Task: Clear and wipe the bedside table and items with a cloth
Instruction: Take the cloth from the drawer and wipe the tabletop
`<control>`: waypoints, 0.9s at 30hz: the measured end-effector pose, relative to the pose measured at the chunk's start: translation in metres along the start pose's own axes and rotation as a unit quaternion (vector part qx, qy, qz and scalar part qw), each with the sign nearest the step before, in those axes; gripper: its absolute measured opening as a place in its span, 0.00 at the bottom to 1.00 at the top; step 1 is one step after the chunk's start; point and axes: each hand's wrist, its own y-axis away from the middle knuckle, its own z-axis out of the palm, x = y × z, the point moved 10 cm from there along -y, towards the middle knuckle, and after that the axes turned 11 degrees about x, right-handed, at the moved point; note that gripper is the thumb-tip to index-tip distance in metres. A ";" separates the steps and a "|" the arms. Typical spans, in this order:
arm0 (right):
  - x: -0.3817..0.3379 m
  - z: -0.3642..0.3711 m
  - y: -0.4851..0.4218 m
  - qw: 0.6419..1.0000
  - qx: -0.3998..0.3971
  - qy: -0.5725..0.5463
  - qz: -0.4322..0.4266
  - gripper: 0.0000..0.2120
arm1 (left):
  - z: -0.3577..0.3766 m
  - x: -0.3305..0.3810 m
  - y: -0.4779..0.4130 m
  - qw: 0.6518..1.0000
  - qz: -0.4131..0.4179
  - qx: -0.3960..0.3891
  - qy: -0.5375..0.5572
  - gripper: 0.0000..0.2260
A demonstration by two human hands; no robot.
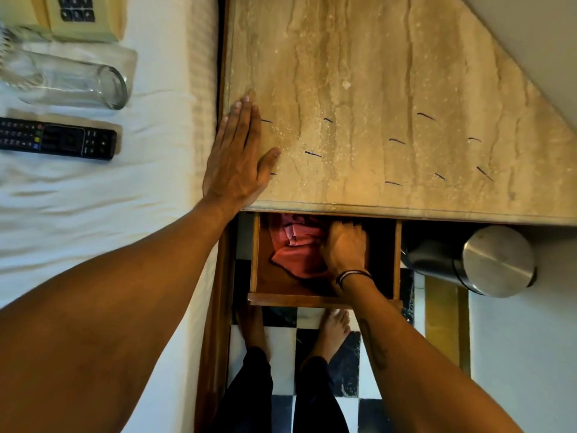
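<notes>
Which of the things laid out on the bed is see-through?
The drinking glass, lying on its side on the white sheet. The remote control below it is black and the telephone above it is beige; both are opaque.

The table (390,89) top is beige, veined stone with short dark marks. The cloth (293,248) is pinkish red, the drawer (312,300) brown wood, the floor (327,364) black-and-white checks, the remote (59,139) black.
</notes>
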 end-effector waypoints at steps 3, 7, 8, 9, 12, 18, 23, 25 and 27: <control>-0.009 -0.011 0.006 0.995 0.058 -0.041 -0.070 0.19 | 0.000 -0.001 -0.001 1.000 -0.002 -0.007 0.002 0.38; -0.028 -0.010 0.048 0.966 0.090 -0.016 -0.240 0.23 | -0.002 0.001 -0.002 1.000 -0.005 -0.006 0.008 0.38; -0.028 -0.001 0.055 0.963 0.058 -0.012 -0.263 0.21 | -0.001 0.001 -0.002 1.000 -0.007 -0.007 0.010 0.38; -0.025 0.007 0.058 0.964 0.019 -0.024 -0.263 0.18 | -0.001 0.000 -0.002 1.000 -0.008 -0.008 0.010 0.38; -0.016 0.026 0.055 0.974 -0.079 -0.040 -0.209 0.18 | 0.001 0.000 -0.002 1.000 -0.006 -0.013 0.009 0.38; -0.029 0.025 0.044 0.989 -0.060 -0.054 -0.122 0.29 | 0.002 0.000 -0.003 1.000 -0.008 -0.017 0.006 0.38; -0.035 0.031 0.047 0.991 -0.084 0.053 -0.091 0.31 | 0.002 0.001 -0.004 1.000 -0.005 -0.010 0.009 0.38; -0.036 0.015 0.051 0.991 -0.081 0.041 -0.100 0.29 | 0.001 0.001 -0.004 1.000 -0.002 -0.007 0.010 0.38; -0.036 -0.020 0.056 0.991 -0.054 0.020 -0.123 0.28 | 0.001 0.000 -0.004 1.000 -0.002 -0.010 0.012 0.39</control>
